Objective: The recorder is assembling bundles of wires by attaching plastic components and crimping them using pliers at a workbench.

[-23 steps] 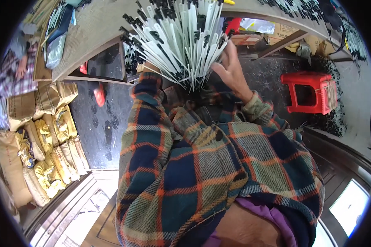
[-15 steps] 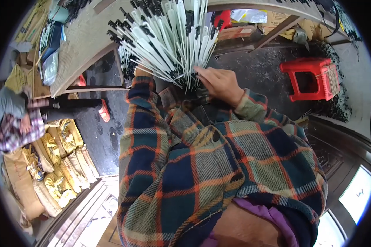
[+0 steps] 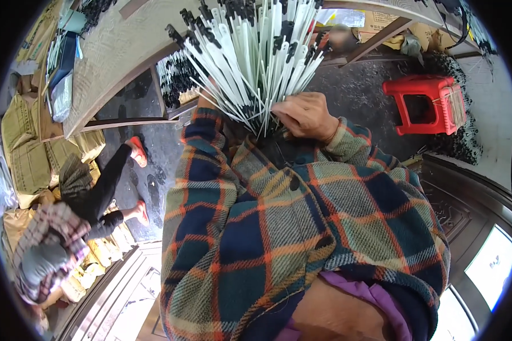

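A thick, fanned-out bundle of slim white plastic strips (image 3: 242, 62) with black hooked ends stands in front of my chest, its narrow lower ends drawn together. My left hand (image 3: 208, 95) grips it from the left side, and the strips hide most of its fingers. On the right of the bundle, my right hand (image 3: 306, 115) is closed, thumb and fingers pressed together against the thin lower ends. Whatever sits in that pinch is hidden, and the fingertips are slightly blurred.
Ahead and left runs a wooden table (image 3: 111, 71); more black-ended strips (image 3: 179, 74) lie below its edge. A red plastic stool (image 3: 421, 105) stands at right. At left, another person (image 3: 57, 244) is near brown sacks (image 3: 25, 148).
The bundle has shifted slightly right and toward me. My right hand has moved a little down and left, its fingers more curled. The other person has changed position, both feet now showing.
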{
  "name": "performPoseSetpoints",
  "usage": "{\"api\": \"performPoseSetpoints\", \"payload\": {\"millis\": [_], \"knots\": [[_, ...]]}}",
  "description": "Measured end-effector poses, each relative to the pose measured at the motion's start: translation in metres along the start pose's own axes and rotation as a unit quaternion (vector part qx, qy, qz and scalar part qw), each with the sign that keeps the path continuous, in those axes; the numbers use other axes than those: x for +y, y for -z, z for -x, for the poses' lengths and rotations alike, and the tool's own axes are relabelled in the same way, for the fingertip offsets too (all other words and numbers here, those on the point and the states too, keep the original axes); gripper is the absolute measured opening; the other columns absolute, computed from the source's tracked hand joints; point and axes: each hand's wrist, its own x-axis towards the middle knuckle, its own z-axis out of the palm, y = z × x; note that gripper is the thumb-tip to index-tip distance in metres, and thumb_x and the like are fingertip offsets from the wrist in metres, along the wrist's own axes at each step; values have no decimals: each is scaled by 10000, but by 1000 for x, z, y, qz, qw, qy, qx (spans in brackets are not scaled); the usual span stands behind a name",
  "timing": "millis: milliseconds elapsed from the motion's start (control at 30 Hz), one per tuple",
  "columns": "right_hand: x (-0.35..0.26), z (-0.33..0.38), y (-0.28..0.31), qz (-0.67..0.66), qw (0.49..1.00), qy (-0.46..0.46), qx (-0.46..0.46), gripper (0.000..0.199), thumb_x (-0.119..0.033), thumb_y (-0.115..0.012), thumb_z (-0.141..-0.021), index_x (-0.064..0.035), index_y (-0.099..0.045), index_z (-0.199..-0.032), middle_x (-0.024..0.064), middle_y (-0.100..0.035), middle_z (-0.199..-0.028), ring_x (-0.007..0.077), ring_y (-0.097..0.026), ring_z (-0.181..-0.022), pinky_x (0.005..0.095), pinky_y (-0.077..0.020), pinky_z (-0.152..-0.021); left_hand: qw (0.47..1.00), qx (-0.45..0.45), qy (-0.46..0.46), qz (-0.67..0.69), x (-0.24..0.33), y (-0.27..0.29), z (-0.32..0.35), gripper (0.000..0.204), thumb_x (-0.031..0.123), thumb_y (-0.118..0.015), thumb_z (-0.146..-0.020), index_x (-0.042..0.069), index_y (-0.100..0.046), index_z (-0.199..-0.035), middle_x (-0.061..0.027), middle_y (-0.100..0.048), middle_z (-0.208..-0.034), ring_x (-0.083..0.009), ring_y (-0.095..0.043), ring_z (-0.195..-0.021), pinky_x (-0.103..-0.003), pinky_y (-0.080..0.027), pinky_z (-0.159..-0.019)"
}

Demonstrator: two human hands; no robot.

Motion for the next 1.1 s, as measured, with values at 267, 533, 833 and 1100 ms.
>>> {"api": "performPoseSetpoints", "payload": {"millis": [267,533,833,1100], "knots": [[20,27,16,0,995,-46,-86,176,-78,-670,-668,-92,-563,-808,25,-448,-659,181,-540,-526,300,-437,-468,945,-52,170,273,37,-50,-56,425,273,-373,-930,61,-328,-1295,-91,-399,-1277,-232,-396,-1157,-332,-325,-971],[14,31,15,41,997,-65,-20,196,-47,-675,-660,-70,-578,-829,28,-445,-623,170,-483,-440,282,-379,-403,792,-42,354,496,18,-63,-55,350,247,-402,-918,51,-429,-1207,-81,-492,-1158,-213,-479,-1054,-319,-399,-880],[-18,13,7,60,986,-88,-131,177,-89,-657,-665,-95,-569,-819,36,-492,-585,185,-516,-444,293,-397,-400,526,35,483,699,-64,-42,-6,292,219,-435,-905,39,-543,-1108,-69,-598,-1024,-192,-573,-939,-304,-483,-779],[-26,37,20,57,950,-262,-160,172,-144,-646,-757,-112,-627,-925,34,-615,-632,208,-595,-537,334,-480,-691,793,158,302,505,149,-71,-37,421,308,-350,-944,65,-397,-1285,-83,-496,-1192,-206,-490,-1057,-303,-403,-924]]}}
